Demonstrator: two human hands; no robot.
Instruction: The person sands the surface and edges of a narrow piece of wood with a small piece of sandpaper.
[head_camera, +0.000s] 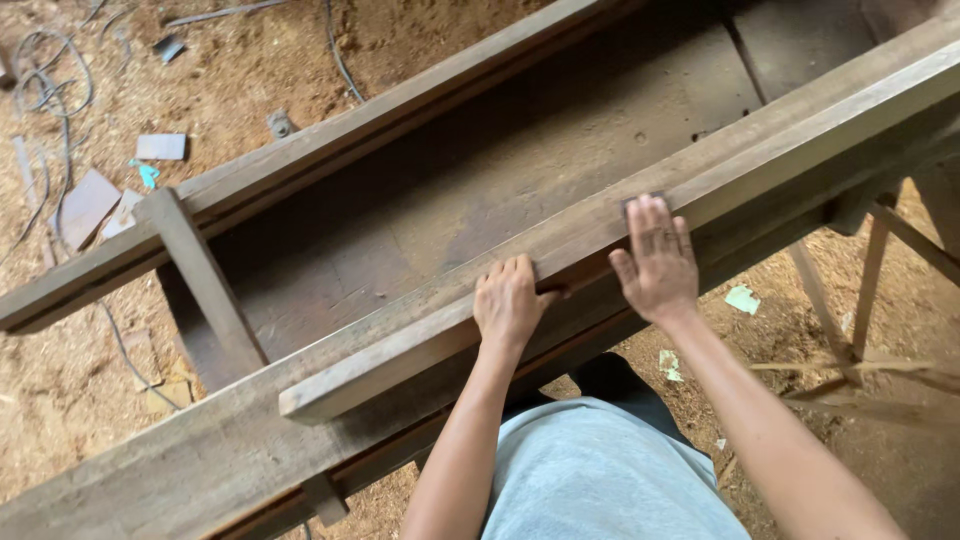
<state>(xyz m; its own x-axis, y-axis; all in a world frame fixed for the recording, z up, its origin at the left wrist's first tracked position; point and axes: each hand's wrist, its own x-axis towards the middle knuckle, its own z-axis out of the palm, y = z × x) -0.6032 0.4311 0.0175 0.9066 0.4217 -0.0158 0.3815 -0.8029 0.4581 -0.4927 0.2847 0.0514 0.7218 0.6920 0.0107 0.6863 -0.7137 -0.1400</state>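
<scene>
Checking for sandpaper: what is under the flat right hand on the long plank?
A dark edge, perhaps an abrasive sheet, peeks past the fingertips of the right hand on the plank. The palm covers the rest.

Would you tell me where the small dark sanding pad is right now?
In the head view, the sanding pad lies under the right hand's fingertips on the long wooden beam, right of the left hand.

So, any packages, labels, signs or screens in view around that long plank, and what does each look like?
No packages, labels, signs or screens show.
Left hand: rests on the long wooden plank.
Right hand: flat on a small dark pad on the same plank.
Flat grey offcuts and a turquoise scrap: on the sawdust floor, upper left.
Pale green scraps: on the floor, right.
</scene>
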